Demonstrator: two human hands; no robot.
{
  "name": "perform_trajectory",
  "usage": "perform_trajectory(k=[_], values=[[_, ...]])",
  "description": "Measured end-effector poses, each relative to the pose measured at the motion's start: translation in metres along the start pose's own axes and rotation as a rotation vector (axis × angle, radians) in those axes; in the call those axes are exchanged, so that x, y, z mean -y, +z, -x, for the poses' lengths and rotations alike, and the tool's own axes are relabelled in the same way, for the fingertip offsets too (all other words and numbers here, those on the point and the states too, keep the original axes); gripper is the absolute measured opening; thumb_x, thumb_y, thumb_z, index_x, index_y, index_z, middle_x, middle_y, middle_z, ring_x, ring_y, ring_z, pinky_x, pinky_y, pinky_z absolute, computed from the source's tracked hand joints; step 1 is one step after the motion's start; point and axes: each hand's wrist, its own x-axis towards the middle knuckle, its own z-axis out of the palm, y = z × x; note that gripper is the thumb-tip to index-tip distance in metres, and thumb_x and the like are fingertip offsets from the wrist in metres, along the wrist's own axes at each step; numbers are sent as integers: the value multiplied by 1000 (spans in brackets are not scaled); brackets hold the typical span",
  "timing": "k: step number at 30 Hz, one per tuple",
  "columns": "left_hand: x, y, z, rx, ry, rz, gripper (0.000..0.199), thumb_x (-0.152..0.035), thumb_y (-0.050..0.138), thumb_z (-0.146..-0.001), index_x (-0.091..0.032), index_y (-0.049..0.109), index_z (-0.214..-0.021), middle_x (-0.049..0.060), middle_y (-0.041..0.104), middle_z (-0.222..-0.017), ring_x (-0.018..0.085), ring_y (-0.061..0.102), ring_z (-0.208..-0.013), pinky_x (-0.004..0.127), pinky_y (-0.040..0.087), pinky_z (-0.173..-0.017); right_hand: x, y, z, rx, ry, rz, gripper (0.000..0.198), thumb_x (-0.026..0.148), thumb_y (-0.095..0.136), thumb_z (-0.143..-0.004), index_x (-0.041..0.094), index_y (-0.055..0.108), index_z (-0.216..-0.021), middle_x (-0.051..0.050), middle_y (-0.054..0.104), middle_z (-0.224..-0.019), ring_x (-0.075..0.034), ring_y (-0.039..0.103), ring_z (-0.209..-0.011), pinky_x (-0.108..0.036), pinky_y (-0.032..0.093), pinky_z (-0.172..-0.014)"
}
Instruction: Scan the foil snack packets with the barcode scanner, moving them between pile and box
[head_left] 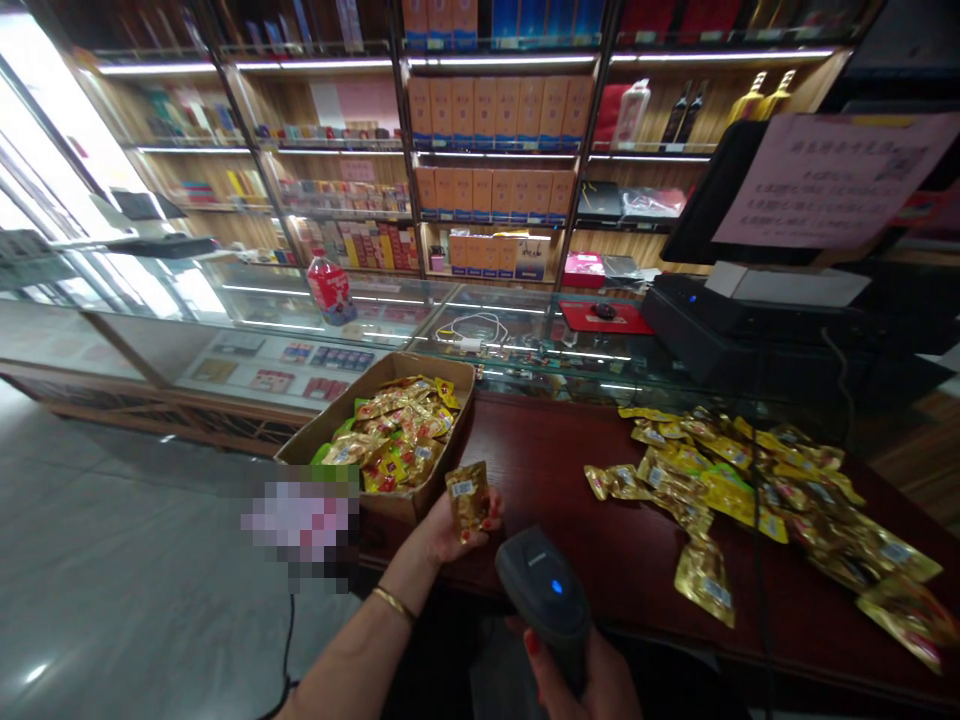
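In my left hand I hold a small gold foil snack packet, its white barcode label turned up towards me. My right hand is wrapped round a dark barcode scanner with a blue light lit on it; the scanner's head is close to the packet, apart from it. Just beyond my left hand stands an open cardboard box filled with gold and yellow-green packets. More gold packets lie in a loose heap on the dark red wooden counter, to the right.
A glass display counter runs behind, bearing a red-labelled bottle, a white cable and a mouse on a red mat. A monitor with a pink paper sheet stands at right. A black cable crosses the packet heap.
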Motion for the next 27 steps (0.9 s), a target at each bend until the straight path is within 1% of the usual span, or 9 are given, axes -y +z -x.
perform_trajectory(k=[3,5,8,12,14,20,27], values=[[2,-4,-4,35,-17,-35,27,-37,68,-80,-12,60,-77,5,49,-78,9,43,-58,12,13,-36,9,-1,-2,16,-50,25,71,79,51,-85,16,80,-102,-8,74,-56,-23,69,-46,-26,56,-50],[3,-6,-6,61,-4,-69,27,-37,68,-79,-13,59,-75,4,47,-75,9,40,-56,13,12,-35,14,-3,-2,34,-48,27,69,76,51,-87,15,80,-99,-8,73,-57,-23,69,-48,-26,55,-49],[4,-4,-6,79,9,-102,27,-38,69,-78,-13,58,-72,4,46,-72,9,38,-55,13,13,-34,18,-6,0,63,-40,35,67,74,50,-89,15,80,-100,-8,73,-59,-22,67,-47,-26,53,-49],[3,0,-5,64,-31,-94,26,-35,68,-78,-14,55,-69,3,45,-72,9,39,-56,11,14,-34,21,-13,2,87,-59,62,62,69,51,-92,15,80,-102,-3,65,-50,-20,61,-44,-25,50,-47],[3,1,-5,50,-36,-95,27,-35,69,-77,-13,56,-69,3,46,-72,9,39,-56,11,15,-33,24,-17,4,88,-59,66,61,67,52,-92,15,80,-103,-2,64,-50,-19,61,-45,-24,49,-46],[5,2,-5,39,-10,-145,27,-35,70,-76,-14,55,-69,4,49,-71,9,43,-54,12,17,-33,38,-18,7,118,6,41,64,69,51,-91,15,78,-110,-2,65,-52,-20,60,-46,-25,47,-47],[7,-1,-7,31,47,-181,28,-37,69,-78,-14,56,-69,4,51,-68,8,43,-49,13,17,-31,43,-14,5,85,2,29,63,70,52,-90,15,79,-104,-1,63,-47,-20,60,-43,-25,46,-46]])
